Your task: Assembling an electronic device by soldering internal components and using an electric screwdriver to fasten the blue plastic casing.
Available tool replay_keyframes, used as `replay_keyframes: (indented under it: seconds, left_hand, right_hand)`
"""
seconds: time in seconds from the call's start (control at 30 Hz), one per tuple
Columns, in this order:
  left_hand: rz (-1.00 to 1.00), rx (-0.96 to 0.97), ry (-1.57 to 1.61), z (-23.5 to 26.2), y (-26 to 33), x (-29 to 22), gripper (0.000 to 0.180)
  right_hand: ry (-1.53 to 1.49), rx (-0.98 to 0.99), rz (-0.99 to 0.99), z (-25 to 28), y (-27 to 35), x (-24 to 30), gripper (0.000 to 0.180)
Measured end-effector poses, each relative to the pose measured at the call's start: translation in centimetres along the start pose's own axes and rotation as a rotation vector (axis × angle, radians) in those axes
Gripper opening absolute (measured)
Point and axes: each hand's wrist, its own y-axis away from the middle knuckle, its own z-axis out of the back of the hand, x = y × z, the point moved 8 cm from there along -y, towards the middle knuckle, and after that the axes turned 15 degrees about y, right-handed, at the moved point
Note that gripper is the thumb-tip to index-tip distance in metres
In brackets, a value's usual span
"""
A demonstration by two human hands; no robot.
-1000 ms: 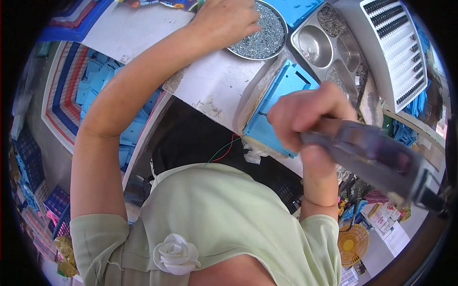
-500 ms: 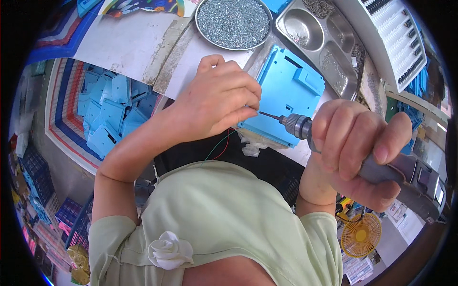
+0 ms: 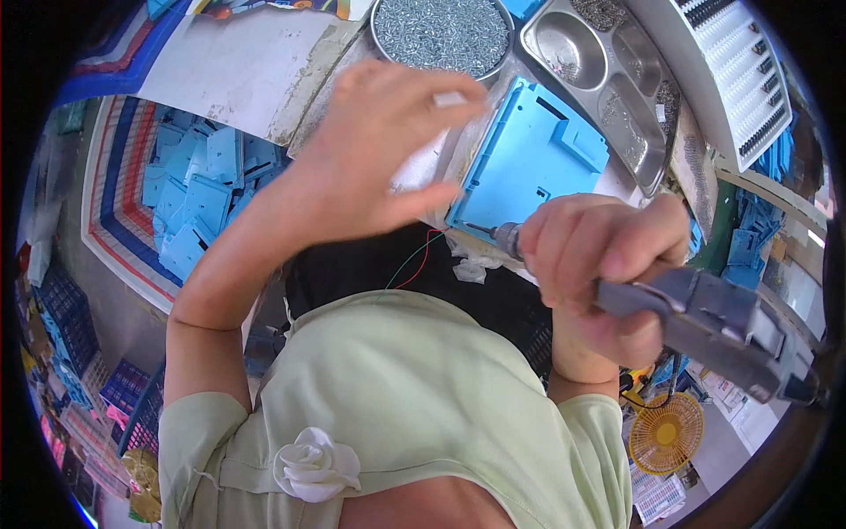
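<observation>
Since the earlier frame, the left hand (image 3: 374, 145) has moved away from the lower-left corner of one blue panel (image 3: 515, 167), which lies on the table (image 3: 238, 66); thumb and fingers are apart. The right hand (image 3: 604, 256) is clamped on one electric screwdriver (image 3: 705, 313), its tip near this corner. Beyond the panel are one screw heap (image 3: 441, 35) and one steel tray (image 3: 608, 75).

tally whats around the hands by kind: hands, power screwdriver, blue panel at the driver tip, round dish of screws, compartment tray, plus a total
Hands, left hand and right hand: 2
Power screwdriver: 1
Blue panel: 1
Round dish: 1
Compartment tray: 1
Total: 6
</observation>
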Motion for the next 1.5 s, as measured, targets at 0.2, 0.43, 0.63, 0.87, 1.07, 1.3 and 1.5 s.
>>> replay_keyframes:
  seconds: [0.2, 0.43, 0.63, 0.87, 1.07, 1.3, 1.5]
  left_hand:
    - [0.017, -0.124, -0.024, 0.6, 1.0, 1.6, 0.044]
    - [-0.080, -0.061, 0.058, -3.1, -1.1, 0.3, 0.032]
    - [-0.153, 0.138, 0.111, -8.8, -4.3, -2.5, 0.030]
    - [-0.108, 0.252, -0.025, -10.2, -4.9, -2.5, 0.029]
    - [-0.083, 0.267, -0.039, -10.2, -5.0, -2.4, 0.029]
    - [-0.078, 0.292, -0.036, -10.4, -4.8, -2.2, 0.032]
    - [-0.163, 0.065, -0.172, -8.1, -9.3, -1.1, 0.045]
  right_hand:
    - [0.108, 0.126, 0.031, -2.7, 0.7, -1.3, 0.036]
    - [0.196, 0.236, 0.166, -1.4, 0.2, -0.6, 0.035]
    - [0.087, -0.085, 0.316, 10.3, 3.1, 3.8, 0.036]
    - [0.094, -0.267, 0.299, 14.5, 3.5, 0.1, 0.030]
    - [0.127, -0.178, 0.311, 13.7, 2.3, -1.4, 0.022]
    - [0.153, -0.238, 0.132, 11.1, 5.6, 0.2, 0.026]
    - [0.046, -0.216, 0.282, 11.1, 4.2, 3.4, 0.029]
